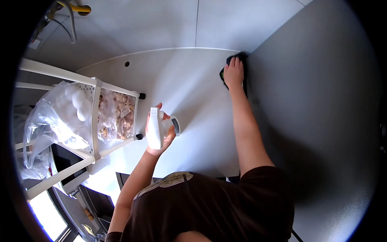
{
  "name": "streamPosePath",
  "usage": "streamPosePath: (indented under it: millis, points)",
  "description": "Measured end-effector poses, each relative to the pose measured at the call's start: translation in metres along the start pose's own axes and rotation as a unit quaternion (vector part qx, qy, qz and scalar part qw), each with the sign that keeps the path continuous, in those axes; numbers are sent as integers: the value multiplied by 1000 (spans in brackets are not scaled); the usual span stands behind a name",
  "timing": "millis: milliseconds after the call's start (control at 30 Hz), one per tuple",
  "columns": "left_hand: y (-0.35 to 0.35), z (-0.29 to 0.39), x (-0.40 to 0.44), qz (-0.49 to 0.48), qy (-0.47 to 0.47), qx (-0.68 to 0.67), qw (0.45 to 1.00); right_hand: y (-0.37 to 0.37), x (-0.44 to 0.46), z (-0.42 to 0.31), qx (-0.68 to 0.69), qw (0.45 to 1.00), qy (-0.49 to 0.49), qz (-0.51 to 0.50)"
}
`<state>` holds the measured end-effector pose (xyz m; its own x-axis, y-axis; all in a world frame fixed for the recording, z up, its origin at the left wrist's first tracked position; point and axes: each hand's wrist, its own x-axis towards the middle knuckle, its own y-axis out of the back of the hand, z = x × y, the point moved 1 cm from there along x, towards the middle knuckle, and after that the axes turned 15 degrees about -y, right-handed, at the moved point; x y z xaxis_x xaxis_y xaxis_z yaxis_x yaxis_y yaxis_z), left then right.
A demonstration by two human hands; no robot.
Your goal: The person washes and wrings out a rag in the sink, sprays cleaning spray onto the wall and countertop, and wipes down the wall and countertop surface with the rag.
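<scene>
My left hand (166, 139) is wrapped round a white spray bottle (155, 131), its trigger head towards me and a grey patch on its body beyond. My right hand (234, 74) is stretched far forward, fingers bent over a dark cloth (242, 57). It presses the cloth into the corner where the pale grey surface (193, 84) meets the grey side panel (318, 88). Part of the cloth is hidden under the hand.
At the left stands a white rack (96, 121) with black casters (142, 96). It holds a clear bag (66, 109) of white, egg-like rounds and a bag (119, 115) of small brownish pieces. A yellow-handled pipe (82, 9) is at top left; a small hole (127, 64) is near the back edge.
</scene>
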<state>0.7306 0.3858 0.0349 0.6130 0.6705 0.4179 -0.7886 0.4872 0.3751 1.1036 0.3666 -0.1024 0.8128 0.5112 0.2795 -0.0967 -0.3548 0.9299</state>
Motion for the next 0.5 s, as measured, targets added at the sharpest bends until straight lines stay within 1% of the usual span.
streamPosePath:
  millis: [67,133,200,333,400,433,500]
  points:
    - [0,0,0,-6,-3,16,1000,9,-27,5,-7,1000,3,23]
    - [-1,-1,0,3,-38,45,998,12,-37,8,-10,999,7,42]
    - [0,-5,-2,-4,-34,42,999,4,-14,7,-18,999,8,39]
    - [1,-1,-1,-12,-14,41,999,-7,30,2,-40,999,-3,20]
    - [0,-1,1,-7,-26,33,999,-2,35,-3,-34,997,-51,-45]
    - [1,0,1,-4,-38,23,999,1,26,-2,-34,997,-51,-47]
    - [0,-4,1,-1,-43,33,999,12,-4,0,-51,999,-6,-8]
